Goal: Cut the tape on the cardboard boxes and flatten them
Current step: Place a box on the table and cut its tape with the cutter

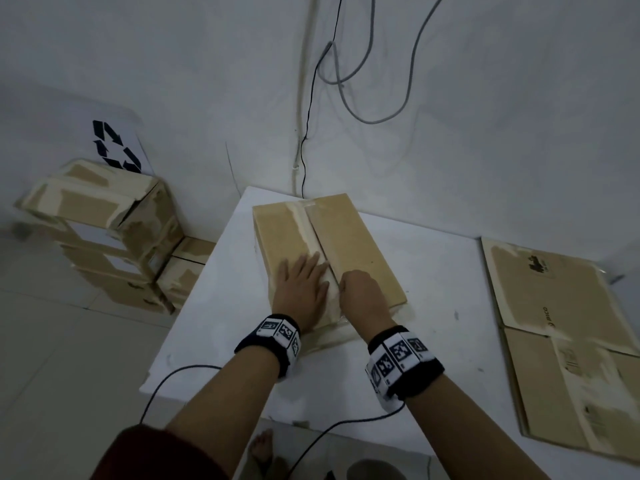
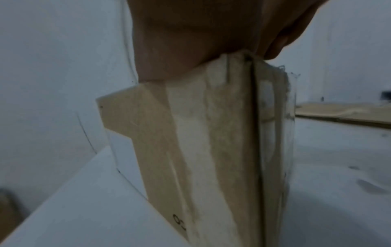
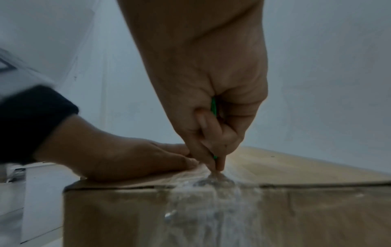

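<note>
Cardboard, brown and taped along its middle seam, makes up the box (image 1: 329, 251) lying closed on the white desk (image 1: 433, 306), and everything here is placed from that box. At its near end the right hand (image 1: 362, 292) is curled tightly round a thin green cutter (image 3: 213, 107) whose tip presses into the clear tape (image 3: 207, 182) at the seam's edge. Just left of the seam, the left hand (image 1: 301, 289) lies flat with straight fingers, pressing the top down and holding nothing.

I judge the cut on this box as only beginning: the seam beyond the hands looks sealed, and the box is not yet flattened. To the box's right, flattened cardboard (image 1: 568, 341) lies on the desk; whether one sheet or more, I cannot tell. Farther left, on the floor, a stack of boxes (image 1: 100, 233) waits taped, about four or five, the count uncertain.
</note>
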Action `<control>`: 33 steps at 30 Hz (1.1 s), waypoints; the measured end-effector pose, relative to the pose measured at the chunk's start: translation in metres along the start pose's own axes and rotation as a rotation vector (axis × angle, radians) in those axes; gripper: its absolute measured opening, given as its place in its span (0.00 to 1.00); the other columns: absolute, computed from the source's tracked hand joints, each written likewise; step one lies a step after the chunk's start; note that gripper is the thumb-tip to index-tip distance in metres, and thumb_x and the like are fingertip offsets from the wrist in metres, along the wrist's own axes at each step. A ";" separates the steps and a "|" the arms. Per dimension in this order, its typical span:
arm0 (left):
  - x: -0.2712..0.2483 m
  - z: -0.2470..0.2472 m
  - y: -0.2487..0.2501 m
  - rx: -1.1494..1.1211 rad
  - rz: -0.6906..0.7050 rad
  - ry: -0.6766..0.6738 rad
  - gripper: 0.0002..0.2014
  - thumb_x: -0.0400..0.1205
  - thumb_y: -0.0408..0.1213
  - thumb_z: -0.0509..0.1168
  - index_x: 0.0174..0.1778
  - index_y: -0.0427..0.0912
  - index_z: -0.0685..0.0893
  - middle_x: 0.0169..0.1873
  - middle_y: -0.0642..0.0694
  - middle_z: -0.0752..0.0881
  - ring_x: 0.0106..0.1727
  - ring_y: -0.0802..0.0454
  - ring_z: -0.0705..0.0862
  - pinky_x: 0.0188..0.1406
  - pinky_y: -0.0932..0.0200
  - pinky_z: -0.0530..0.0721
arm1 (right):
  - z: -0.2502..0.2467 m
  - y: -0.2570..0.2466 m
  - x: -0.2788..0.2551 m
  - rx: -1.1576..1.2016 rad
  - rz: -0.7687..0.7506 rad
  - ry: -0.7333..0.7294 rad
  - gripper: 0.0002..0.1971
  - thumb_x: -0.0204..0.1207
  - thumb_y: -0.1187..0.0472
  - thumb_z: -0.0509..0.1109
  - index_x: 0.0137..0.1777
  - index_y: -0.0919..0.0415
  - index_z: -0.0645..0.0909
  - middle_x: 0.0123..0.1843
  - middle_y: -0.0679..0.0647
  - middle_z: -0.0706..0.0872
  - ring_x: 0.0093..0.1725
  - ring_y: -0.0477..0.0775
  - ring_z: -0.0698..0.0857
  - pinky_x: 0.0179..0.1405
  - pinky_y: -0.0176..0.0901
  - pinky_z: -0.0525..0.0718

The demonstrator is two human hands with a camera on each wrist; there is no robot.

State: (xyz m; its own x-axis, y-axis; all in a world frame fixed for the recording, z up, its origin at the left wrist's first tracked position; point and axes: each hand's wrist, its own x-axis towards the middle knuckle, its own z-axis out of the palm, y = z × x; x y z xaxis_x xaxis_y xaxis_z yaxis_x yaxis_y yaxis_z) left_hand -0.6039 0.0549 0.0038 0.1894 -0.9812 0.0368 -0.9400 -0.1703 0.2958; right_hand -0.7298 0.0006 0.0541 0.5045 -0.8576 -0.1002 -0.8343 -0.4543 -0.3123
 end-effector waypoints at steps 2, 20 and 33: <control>0.001 0.001 0.001 -0.011 0.001 0.007 0.36 0.81 0.55 0.27 0.83 0.50 0.62 0.84 0.50 0.59 0.85 0.47 0.52 0.82 0.38 0.44 | 0.004 0.008 -0.018 0.021 -0.006 -0.012 0.09 0.83 0.68 0.59 0.53 0.67 0.81 0.55 0.61 0.83 0.57 0.61 0.82 0.53 0.45 0.76; 0.010 -0.026 0.007 0.050 0.483 -0.153 0.46 0.68 0.79 0.54 0.74 0.51 0.73 0.70 0.49 0.75 0.67 0.48 0.73 0.70 0.50 0.67 | -0.005 0.054 -0.059 0.140 0.033 0.182 0.03 0.80 0.59 0.69 0.50 0.53 0.84 0.51 0.48 0.86 0.48 0.52 0.85 0.41 0.45 0.80; 0.028 -0.042 0.043 0.147 0.398 -0.350 0.45 0.59 0.65 0.78 0.69 0.52 0.72 0.65 0.45 0.67 0.67 0.44 0.65 0.69 0.49 0.66 | -0.015 0.072 -0.059 0.193 0.092 0.209 0.05 0.79 0.60 0.70 0.44 0.50 0.85 0.46 0.43 0.88 0.45 0.48 0.85 0.42 0.49 0.85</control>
State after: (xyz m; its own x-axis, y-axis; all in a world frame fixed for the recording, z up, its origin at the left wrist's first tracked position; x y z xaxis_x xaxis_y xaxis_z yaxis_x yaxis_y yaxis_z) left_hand -0.6268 0.0240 0.0575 -0.2714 -0.9396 -0.2087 -0.9541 0.2342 0.1866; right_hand -0.8227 0.0145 0.0514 0.3550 -0.9333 0.0536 -0.8066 -0.3348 -0.4871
